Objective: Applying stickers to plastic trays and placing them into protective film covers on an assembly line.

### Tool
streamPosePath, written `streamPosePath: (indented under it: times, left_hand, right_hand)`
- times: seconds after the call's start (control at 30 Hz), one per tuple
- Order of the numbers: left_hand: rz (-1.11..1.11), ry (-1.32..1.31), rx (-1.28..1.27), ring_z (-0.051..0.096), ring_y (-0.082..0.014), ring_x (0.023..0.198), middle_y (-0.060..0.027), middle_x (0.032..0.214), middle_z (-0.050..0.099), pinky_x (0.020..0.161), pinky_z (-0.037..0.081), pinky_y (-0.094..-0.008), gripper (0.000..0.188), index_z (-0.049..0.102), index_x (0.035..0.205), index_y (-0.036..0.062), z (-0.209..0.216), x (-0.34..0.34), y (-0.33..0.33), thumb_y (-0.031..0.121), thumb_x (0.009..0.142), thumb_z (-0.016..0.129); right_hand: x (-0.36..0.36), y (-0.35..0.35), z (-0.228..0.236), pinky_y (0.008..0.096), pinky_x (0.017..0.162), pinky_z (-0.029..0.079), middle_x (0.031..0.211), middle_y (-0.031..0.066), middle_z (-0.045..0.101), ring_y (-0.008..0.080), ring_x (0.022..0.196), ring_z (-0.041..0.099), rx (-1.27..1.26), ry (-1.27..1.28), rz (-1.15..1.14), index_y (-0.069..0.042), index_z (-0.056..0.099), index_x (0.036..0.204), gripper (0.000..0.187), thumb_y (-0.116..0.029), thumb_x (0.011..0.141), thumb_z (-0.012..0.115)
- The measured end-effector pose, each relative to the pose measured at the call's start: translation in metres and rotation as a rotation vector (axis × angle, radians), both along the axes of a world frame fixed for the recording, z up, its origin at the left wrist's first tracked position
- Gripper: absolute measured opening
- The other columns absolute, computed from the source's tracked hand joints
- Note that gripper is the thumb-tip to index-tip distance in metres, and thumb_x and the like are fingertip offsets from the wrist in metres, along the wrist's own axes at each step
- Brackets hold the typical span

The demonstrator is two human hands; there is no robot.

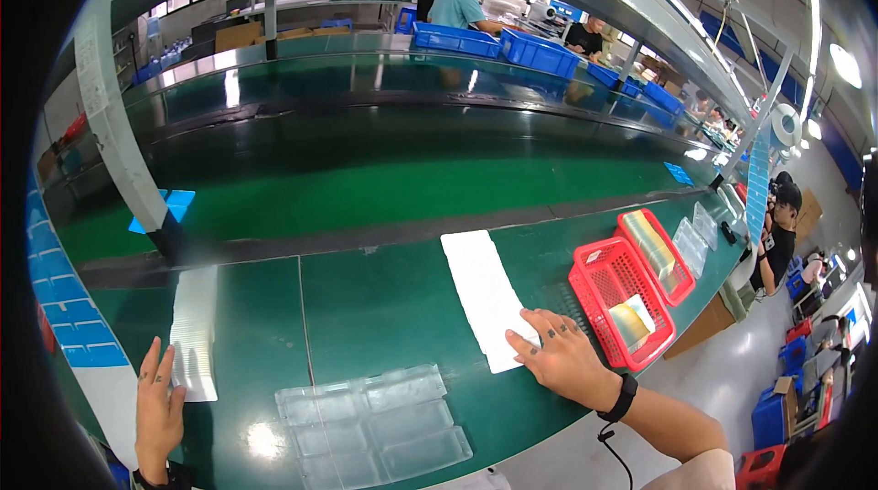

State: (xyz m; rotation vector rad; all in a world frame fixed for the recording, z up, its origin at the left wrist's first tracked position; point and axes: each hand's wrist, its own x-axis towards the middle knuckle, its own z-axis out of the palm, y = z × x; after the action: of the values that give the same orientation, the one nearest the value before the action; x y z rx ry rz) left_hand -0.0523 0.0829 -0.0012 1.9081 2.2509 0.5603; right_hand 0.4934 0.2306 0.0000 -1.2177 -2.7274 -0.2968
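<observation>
My left hand [160, 408] has its fingers stretched out, its fingertips at the edge of a long row of thin, whitish overlapping pieces [194, 344]. My right hand [569, 360], a black band on its wrist, rests spread fingertips on the lower right edge of a long white stack of flat sheets or cards [480, 293]. Between the hands, nearer to me, lies a clear plastic tray [373, 430] with several shallow rectangular pockets. Just right of my right hand stands a red perforated basket [599, 284] with a few yellowish and white cards [633, 321] inside.
Behind that basket is a second red basket [681, 289] holding a stack of cards [651, 247]. Clear plastic packs [691, 246] lie farther right. A green conveyor belt [393, 170] runs beyond the table, with a metal post [119, 138] at left. Blue bins [540, 53] and people are farther off.
</observation>
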Motion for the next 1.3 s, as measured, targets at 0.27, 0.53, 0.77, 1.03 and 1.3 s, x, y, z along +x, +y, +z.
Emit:
streamPosePath:
  times: [0.27,0.53,0.77,1.03,1.3]
  left_hand:
    - [0.026,0.038,-0.054,0.030,-0.0421,0.143,-0.0208,0.157,0.029,0.117,0.025,-0.0467,0.063,0.042,0.144,-0.0003,-0.002,0.001,0.001,-0.009,0.083,0.053]
    - [0.027,0.033,-0.017,0.031,-0.0440,0.141,-0.0240,0.154,0.031,0.116,0.026,-0.0476,0.061,0.044,0.143,-0.0004,0.002,-0.012,-0.020,-0.007,0.083,0.053]
    - [-0.141,0.142,0.041,0.043,-0.0470,0.131,-0.0319,0.143,0.041,0.110,0.036,-0.0472,0.053,0.053,0.136,0.0008,-0.005,0.002,0.012,0.004,0.084,0.064]
    - [-0.049,0.276,0.005,0.045,-0.0433,0.131,-0.0251,0.145,0.043,0.106,0.038,-0.0477,0.047,0.059,0.134,0.0144,-0.001,0.007,-0.014,0.012,0.087,0.067]
    - [-0.064,0.275,0.011,0.046,-0.0418,0.130,-0.0229,0.144,0.045,0.105,0.039,-0.0467,0.035,0.069,0.122,0.0157,-0.005,0.001,-0.012,0.016,0.086,0.069]
  right_hand:
    - [-0.006,-0.003,0.000,0.0461,0.091,0.049,0.127,0.0144,0.055,0.0311,0.116,0.055,0.104,-0.074,0.010,-0.014,0.062,0.121,0.038,-0.020,0.084,0.068]
    - [-0.020,-0.003,-0.005,0.0481,0.092,0.047,0.125,0.0155,0.056,0.0339,0.115,0.056,0.022,0.011,0.039,-0.015,0.062,0.120,0.038,-0.017,0.083,0.068]
    - [0.003,-0.040,0.002,0.0533,0.095,0.042,0.121,0.0227,0.053,0.0451,0.113,0.052,-0.033,0.050,-0.028,-0.010,0.069,0.110,0.039,-0.013,0.071,0.075]
    - [-0.011,-0.032,0.013,0.0503,0.106,0.038,0.136,0.0243,0.050,0.0444,0.125,0.046,-0.173,-0.055,-0.015,-0.005,0.064,0.123,0.036,-0.014,0.089,0.064]
    - [-0.011,-0.033,0.013,0.0503,0.105,0.038,0.134,0.0241,0.051,0.0446,0.124,0.047,-0.163,-0.003,0.004,-0.005,0.065,0.121,0.034,-0.014,0.088,0.064]
